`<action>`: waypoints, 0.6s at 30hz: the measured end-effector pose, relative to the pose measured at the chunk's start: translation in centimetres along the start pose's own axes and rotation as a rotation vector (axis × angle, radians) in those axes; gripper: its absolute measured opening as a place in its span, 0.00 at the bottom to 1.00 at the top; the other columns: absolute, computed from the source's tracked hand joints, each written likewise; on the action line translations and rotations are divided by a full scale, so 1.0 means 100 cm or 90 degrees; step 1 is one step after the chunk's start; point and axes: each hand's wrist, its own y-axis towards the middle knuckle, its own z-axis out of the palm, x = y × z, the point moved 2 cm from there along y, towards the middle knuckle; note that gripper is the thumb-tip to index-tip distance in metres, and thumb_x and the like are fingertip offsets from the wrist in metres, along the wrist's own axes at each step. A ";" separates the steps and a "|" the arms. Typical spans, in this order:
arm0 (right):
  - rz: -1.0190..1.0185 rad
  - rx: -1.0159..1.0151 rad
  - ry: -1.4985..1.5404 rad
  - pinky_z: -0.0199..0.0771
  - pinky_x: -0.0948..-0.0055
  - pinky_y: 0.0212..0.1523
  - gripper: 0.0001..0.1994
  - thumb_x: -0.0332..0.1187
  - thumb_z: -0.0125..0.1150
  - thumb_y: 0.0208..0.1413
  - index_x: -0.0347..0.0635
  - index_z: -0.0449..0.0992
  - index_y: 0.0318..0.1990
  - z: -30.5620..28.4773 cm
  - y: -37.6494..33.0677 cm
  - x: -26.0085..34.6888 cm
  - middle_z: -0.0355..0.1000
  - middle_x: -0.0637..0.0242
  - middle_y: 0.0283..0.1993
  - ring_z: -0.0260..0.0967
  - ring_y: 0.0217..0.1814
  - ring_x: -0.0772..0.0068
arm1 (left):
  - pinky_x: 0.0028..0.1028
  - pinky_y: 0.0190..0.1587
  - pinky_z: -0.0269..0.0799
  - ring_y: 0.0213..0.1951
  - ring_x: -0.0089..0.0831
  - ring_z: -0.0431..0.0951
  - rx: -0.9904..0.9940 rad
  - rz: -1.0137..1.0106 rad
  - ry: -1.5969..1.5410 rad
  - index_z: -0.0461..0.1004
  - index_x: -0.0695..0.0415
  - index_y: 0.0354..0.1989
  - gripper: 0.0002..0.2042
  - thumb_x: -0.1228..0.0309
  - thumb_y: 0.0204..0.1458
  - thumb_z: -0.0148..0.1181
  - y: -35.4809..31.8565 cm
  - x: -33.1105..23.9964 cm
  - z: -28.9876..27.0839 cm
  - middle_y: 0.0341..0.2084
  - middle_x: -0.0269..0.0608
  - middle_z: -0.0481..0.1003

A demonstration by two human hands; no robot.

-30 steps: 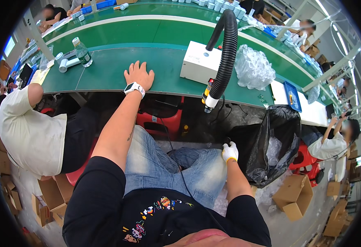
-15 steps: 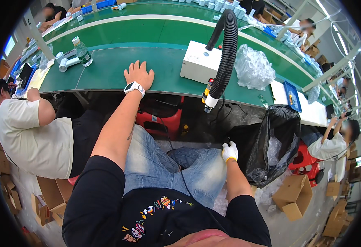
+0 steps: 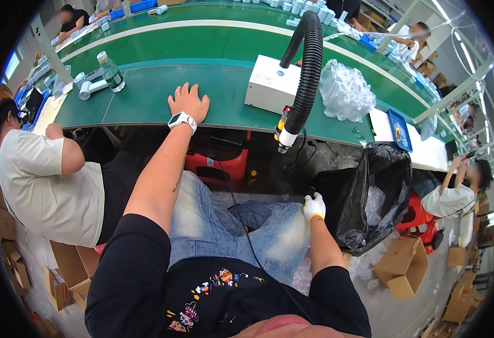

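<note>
The left hand lies palm down on the green table, fingers spread and grasping nothing, with a white smartwatch on its wrist. The right hand, in a white glove, rests on the right knee of the blue jeans, just beside a black plastic bag; its fingertips are too small to make out, so I cannot tell whether it grips anything. The bag hangs below the table's near edge, with crumpled clear plastic in its mouth. To the right of the left hand stands a white box-shaped machine; a black corrugated hose arches in front of it, its nozzle pointing down past the table edge. Further right are a heap of clear plastic bags and a blue tray. Well to the left, a capped bottle stands near pale blue cylindrical pieces.
</note>
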 end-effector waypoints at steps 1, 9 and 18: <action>0.000 0.000 0.000 0.73 0.57 0.64 0.27 0.44 0.61 0.63 0.41 0.72 0.66 0.000 0.000 0.000 0.77 0.44 0.60 0.75 0.63 0.44 | 0.58 0.75 0.47 0.75 0.47 0.57 0.000 0.000 0.000 0.69 0.50 0.70 0.29 0.52 0.62 0.52 0.000 0.000 0.000 0.74 0.47 0.61; 0.001 0.002 0.009 0.73 0.57 0.64 0.27 0.44 0.61 0.63 0.40 0.72 0.66 -0.001 0.001 0.001 0.77 0.44 0.61 0.75 0.63 0.44 | 0.58 0.75 0.48 0.75 0.48 0.57 -0.005 -0.001 -0.007 0.69 0.49 0.70 0.29 0.52 0.62 0.53 0.001 -0.001 0.002 0.74 0.47 0.62; -0.005 0.011 0.000 0.71 0.57 0.66 0.28 0.44 0.58 0.63 0.40 0.71 0.67 0.000 -0.014 -0.024 0.76 0.44 0.62 0.73 0.66 0.44 | 0.59 0.73 0.50 0.75 0.46 0.59 -0.018 0.016 0.011 0.70 0.48 0.69 0.29 0.50 0.62 0.54 -0.018 0.005 0.009 0.73 0.45 0.63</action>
